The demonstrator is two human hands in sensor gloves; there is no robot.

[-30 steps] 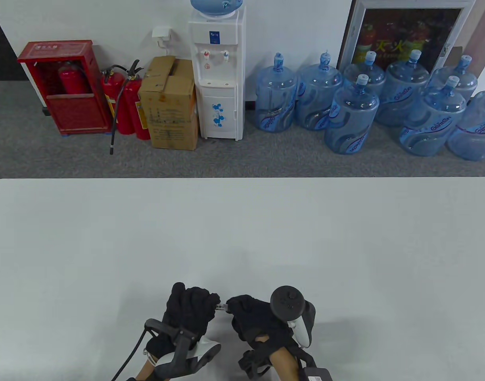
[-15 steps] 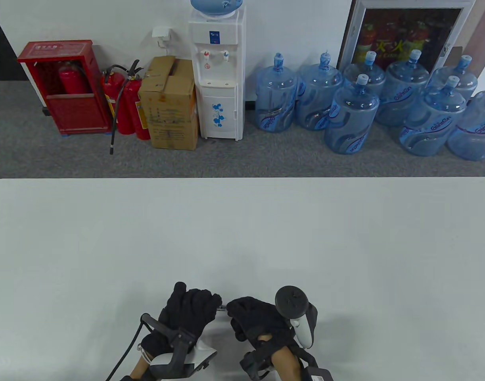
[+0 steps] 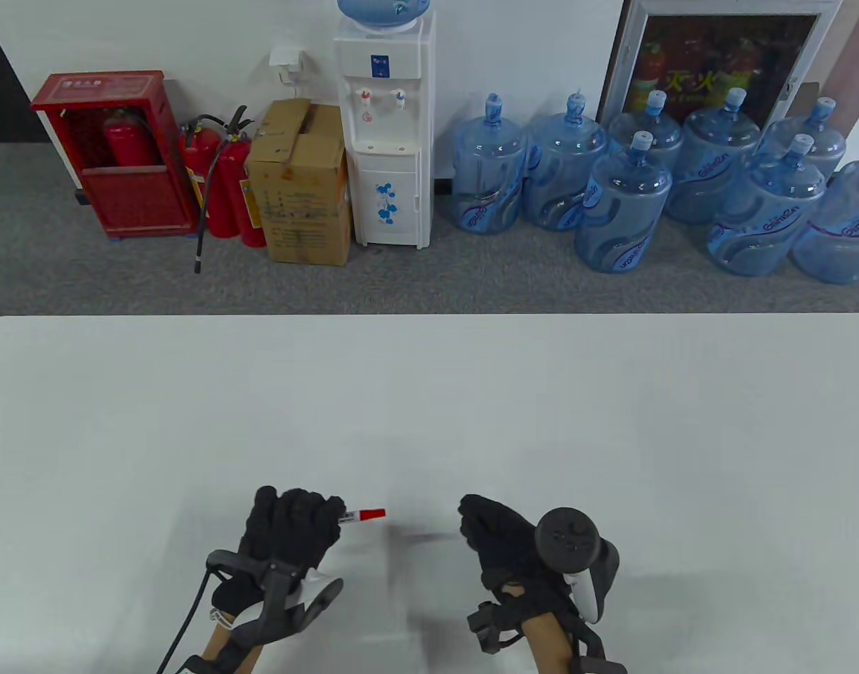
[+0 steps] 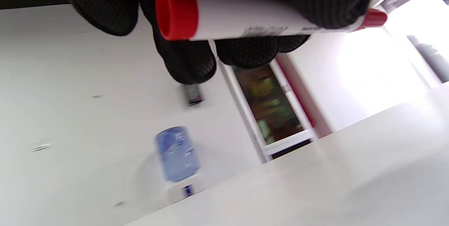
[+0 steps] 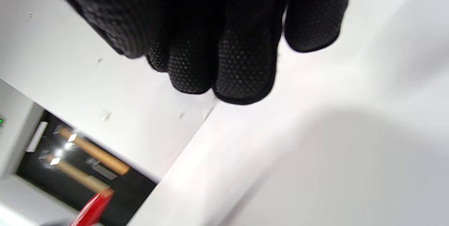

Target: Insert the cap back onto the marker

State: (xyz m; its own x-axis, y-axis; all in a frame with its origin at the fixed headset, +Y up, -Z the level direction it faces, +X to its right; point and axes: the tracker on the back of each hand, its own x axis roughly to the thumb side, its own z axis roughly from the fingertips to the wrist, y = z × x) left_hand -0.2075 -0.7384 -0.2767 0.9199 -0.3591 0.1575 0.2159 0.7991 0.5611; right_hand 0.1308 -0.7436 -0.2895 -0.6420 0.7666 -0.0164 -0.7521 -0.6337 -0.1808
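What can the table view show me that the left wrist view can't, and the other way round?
Only the table view shows the right hand apart from the left hand, and the floor's row of blue water jugs, cardboard box and fire extinguishers. Only the left wrist view shows the marker's red rear end and label up close, under the gloved fingers. Both show the marker held in the left hand, the red cap on it, and the white table.

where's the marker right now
The marker is in the left hand, low and left of centre in the table view, its red end sticking out toward the right hand, which is apart from it above the table.
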